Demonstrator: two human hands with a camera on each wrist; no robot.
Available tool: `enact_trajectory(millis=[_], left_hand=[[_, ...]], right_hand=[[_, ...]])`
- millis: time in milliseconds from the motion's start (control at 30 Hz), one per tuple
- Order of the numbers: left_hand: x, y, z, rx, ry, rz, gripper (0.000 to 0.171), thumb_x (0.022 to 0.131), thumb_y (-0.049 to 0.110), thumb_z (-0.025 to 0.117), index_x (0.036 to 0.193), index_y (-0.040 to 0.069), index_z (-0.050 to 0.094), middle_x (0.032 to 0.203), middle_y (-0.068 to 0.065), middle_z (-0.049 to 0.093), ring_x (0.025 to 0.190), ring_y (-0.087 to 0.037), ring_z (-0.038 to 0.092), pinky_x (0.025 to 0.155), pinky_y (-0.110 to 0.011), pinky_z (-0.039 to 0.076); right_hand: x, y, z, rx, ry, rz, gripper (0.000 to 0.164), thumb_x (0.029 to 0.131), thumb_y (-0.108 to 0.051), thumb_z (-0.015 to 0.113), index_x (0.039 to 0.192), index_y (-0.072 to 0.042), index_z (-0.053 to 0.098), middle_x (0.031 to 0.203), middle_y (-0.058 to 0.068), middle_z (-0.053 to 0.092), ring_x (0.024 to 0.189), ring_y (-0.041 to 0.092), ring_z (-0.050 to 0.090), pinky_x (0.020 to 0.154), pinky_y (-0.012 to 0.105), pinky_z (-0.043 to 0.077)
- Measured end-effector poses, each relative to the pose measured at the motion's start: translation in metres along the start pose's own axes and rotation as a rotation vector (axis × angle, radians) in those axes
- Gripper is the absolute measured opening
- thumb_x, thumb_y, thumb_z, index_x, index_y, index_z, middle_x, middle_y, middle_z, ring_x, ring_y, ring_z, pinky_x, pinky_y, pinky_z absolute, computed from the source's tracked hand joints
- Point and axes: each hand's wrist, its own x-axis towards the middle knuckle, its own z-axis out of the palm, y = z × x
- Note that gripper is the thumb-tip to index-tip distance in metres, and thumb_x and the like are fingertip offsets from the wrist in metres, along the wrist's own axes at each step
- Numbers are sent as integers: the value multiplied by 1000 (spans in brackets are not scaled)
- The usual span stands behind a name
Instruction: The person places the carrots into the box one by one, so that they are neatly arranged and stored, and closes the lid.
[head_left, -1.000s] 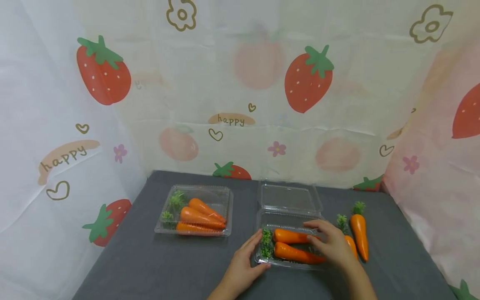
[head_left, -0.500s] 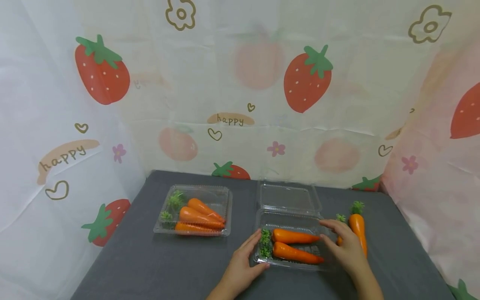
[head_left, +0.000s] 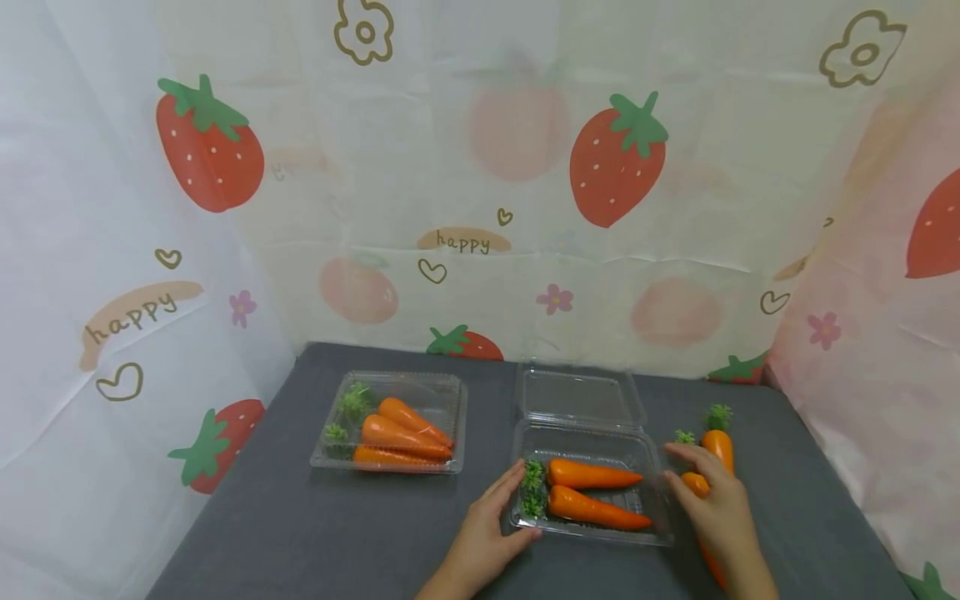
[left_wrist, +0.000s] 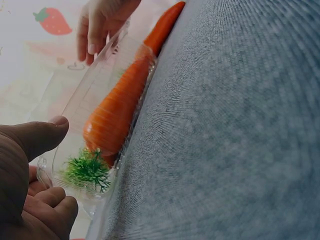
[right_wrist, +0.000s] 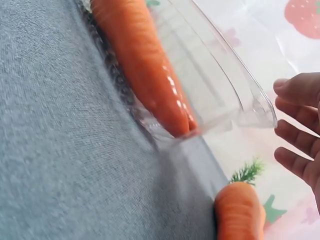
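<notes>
A clear plastic clamshell box lies open on the table, its hinged lid laid back. Inside, a rear carrot and a front carrot lie side by side, green tops to the left. My left hand holds the box's left front corner between thumb and fingers; in the left wrist view the fingers curl at the rim. Just off the right rim, my right hand has its fingers spread and holds nothing. It partly hides two loose carrots, a farther one and a nearer one.
To the left stands a closed clear box with several carrots in it. The grey table is backed by a pale curtain printed with strawberries, and more curtain hangs along both sides.
My right hand has moved right, from over the carrots in the open box to beyond its right rim, above the loose carrots. The left hand has stayed at its corner.
</notes>
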Motion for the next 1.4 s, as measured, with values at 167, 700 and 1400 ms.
enact_trajectory(millis=[167, 700, 1400], left_hand=[[0, 0, 1, 6, 3, 2, 83, 85, 21, 86, 155, 6, 45, 164, -9, 38, 149, -27, 38, 117, -37, 40], [0, -1, 1, 11, 6, -1, 82, 85, 17, 85, 155, 5, 44, 164, -4, 38, 149, -27, 37, 117, -39, 41], [1, 0, 2, 20, 3, 5, 82, 84, 17, 86, 155, 5, 44, 164, -5, 38, 149, -28, 38, 115, -44, 43]], right_hand=[[-2, 9, -7, -51, 31, 88, 44, 82, 3, 83, 122, -10, 73, 123, 7, 70, 109, -14, 47, 88, 2, 40], [-7, 33, -27, -108, 135, 332, 37, 90, -8, 80, 126, -9, 72, 128, 9, 68, 108, 14, 60, 89, 25, 49], [-12, 67, -31, -89, -66, 706, 61, 98, -34, 70, 147, -2, 53, 143, 28, 51, 124, 47, 54, 84, 54, 58]])
